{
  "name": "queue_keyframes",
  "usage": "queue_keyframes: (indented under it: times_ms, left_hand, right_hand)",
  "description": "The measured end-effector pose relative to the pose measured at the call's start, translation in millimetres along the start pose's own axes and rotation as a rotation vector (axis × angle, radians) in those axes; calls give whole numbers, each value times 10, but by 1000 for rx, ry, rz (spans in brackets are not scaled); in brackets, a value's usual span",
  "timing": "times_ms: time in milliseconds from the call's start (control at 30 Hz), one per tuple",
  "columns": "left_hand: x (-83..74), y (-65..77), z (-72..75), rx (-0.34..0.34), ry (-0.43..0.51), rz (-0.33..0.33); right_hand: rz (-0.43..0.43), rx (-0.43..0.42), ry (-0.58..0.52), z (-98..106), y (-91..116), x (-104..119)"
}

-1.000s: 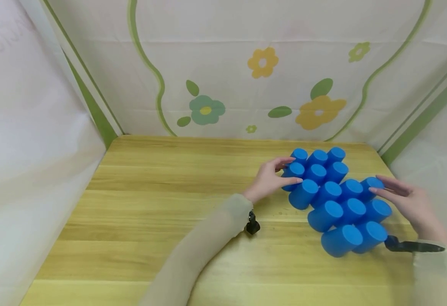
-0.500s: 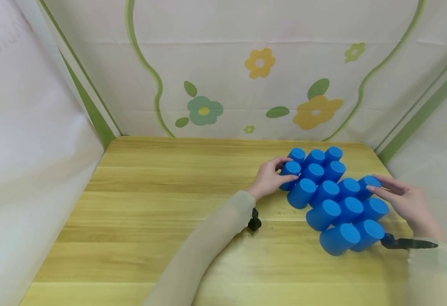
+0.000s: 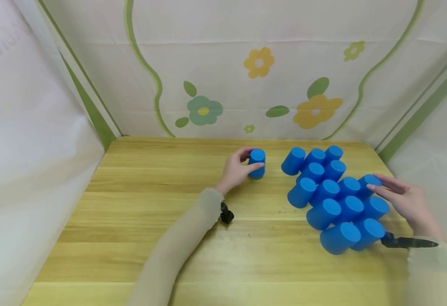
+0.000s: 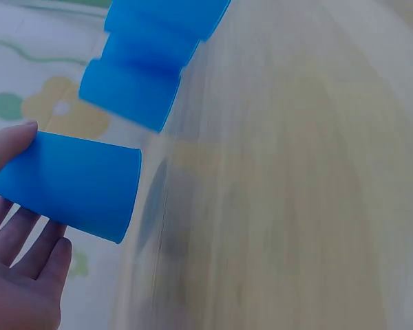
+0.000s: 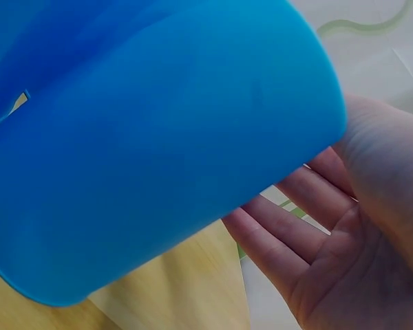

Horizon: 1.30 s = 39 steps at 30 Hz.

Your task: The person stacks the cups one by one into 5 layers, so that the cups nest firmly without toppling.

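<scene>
My left hand (image 3: 236, 170) grips a blue cup (image 3: 257, 165) between thumb and fingers, apart from the group on its left. The cup is upside down; in the left wrist view the held cup (image 4: 76, 182) has its wide rim close over the wood, a shadow beside it. At the right, my right hand (image 3: 408, 203) holds a blue cup (image 3: 368, 187) at the group's right edge, thumb in front and fingers behind. A nearer cup (image 5: 172, 144) fills much of the right wrist view, overlapping the right fingers.
Several upside-down blue cups (image 3: 324, 192) stand in staggered rows on the right of the wooden table (image 3: 151, 212). A white curtain (image 3: 216, 72) printed with flowers rises behind the table. White cloth hangs at both sides.
My left hand has drawn its cup leftward out of the group, leaving a gap in the left edge. The right hand stays at its cup.
</scene>
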<state>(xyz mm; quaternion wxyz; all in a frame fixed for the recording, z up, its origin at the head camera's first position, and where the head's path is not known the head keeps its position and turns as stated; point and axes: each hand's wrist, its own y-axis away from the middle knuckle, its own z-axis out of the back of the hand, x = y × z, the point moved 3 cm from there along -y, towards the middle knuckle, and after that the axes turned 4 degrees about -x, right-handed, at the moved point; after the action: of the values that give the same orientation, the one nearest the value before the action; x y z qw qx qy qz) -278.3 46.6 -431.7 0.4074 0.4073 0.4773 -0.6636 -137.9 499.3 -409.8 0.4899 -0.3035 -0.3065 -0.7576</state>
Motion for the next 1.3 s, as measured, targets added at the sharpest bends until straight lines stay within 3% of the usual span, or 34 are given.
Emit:
queue_keyframes:
  times_ms: [300,667,1000,1133,1300]
  left_hand:
    - [191,27,710,-136,-54,86]
    - [246,78,1425,-197,-120,62]
    - [280,269,2076,-280,-222,91]
    - [325,342,2282,-311,-236,126]
    - [356,417,2437,-325,-246,163]
  right_hand:
    - [14,18,-7,1,27,-54]
    - [-8,-5,3,-20,4,-25]
    - [-12,-43,18,-53,-11,-12]
    - [-12,-54,23,-53,-30,-32]
    - [-24,-76,37,-49,-45,-60]
